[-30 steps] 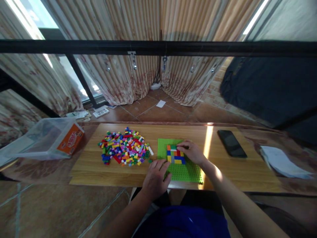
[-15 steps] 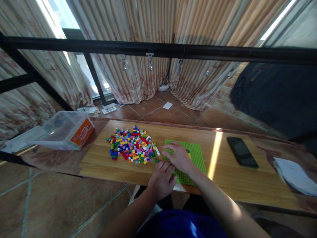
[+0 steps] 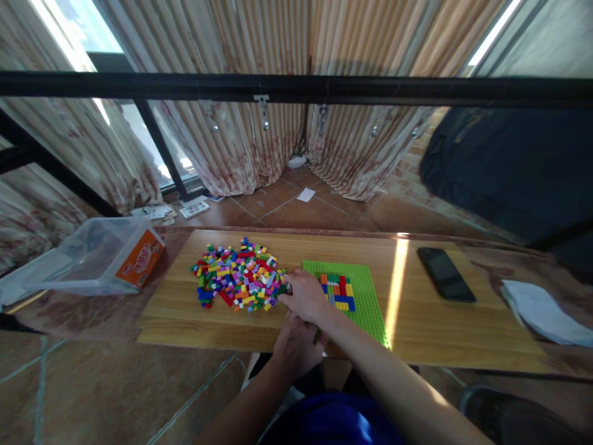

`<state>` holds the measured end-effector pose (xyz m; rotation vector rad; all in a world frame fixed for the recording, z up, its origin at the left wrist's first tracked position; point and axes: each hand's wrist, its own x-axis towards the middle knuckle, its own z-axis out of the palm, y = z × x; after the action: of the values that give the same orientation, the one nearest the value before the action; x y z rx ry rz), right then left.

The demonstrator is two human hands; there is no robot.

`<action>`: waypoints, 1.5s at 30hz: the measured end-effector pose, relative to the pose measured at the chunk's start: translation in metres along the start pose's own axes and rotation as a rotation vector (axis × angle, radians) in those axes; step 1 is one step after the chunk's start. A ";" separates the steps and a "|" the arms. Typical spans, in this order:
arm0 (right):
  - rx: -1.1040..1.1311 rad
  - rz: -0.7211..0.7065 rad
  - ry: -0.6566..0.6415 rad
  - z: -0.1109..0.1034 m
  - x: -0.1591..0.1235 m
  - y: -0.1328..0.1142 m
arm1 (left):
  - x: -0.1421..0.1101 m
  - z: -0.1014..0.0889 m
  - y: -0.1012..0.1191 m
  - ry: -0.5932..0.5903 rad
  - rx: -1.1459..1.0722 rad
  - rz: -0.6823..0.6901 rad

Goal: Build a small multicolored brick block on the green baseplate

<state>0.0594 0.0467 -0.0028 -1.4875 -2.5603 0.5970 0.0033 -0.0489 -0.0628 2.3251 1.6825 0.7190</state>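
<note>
From where I stand, the right hand [image 3: 303,293] dips to the right edge of the loose bricks [image 3: 241,278], left of the middle of the frame. Its thumb and finger are close together, handy for small bits, but I can't tell if they hold 1. The left hand [image 3: 296,345] is curled just below; I can't tell what it holds. The green board [image 3: 368,303], right of the middle, likely lies flat to keep the joined bricks [image 3: 343,305] steady. The phone [image 3: 445,275] sits farther right, out of the way.
</note>
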 end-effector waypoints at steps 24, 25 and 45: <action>-0.042 0.390 0.359 -0.034 -0.086 0.139 | 0.008 -0.017 0.002 0.011 -0.097 0.056; -0.092 0.377 0.334 -0.033 -0.084 0.137 | 0.008 -0.017 0.002 0.009 -0.092 0.055; 0.170 0.155 0.195 -0.035 -0.082 0.165 | 0.008 -0.015 0.001 0.010 -0.086 0.062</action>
<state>0.2449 0.0587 -0.0282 -1.6080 -2.2060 0.6360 -0.0015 -0.0439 -0.0472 2.3270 1.5569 0.7998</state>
